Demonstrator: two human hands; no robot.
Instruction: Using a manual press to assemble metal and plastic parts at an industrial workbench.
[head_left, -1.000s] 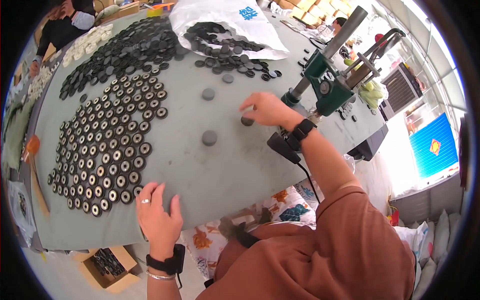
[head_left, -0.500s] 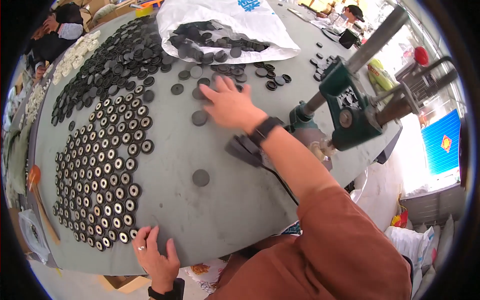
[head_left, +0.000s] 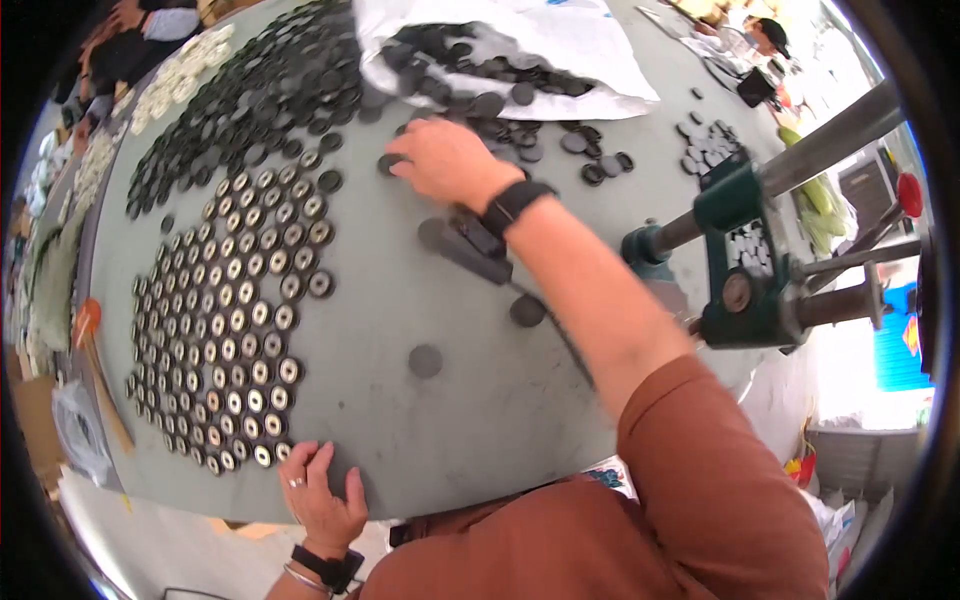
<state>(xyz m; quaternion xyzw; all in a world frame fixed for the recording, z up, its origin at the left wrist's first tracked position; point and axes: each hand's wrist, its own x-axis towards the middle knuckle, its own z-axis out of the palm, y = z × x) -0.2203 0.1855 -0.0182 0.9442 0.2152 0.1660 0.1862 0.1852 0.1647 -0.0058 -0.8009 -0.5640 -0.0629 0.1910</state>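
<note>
My right hand point(head_left: 445, 162) reaches in at the near edge of a heap of black round discs point(head_left: 240, 110), close to the mouth of a white bag point(head_left: 625, 75). Its fingers bend downward, and a black disc point(head_left: 391, 164) is by the fingertips; whether they grip it is unclear. My left hand point(head_left: 328, 498) rests at the table's front edge with fingers apart, holding nothing. Next to it end the rows of black discs with shiny metal ring centres point(head_left: 235, 350). Single plain discs lie on the grey table, one mid-table point(head_left: 425, 361) and one beneath my right forearm point(head_left: 528, 310).
A green metal hand press point(head_left: 740, 260) with a red knob stands on the right. Below my right wrist is a black oblong device point(head_left: 478, 258) with a cable. An orange-headed mallet point(head_left: 88, 320) lies at the left edge. Other people sit at the far left and far right.
My right hand has moved farther away, toward the bag mouth. A disc under the forearm has come into sight. The whole view has shifted; my left hand stays at the table edge.
</note>
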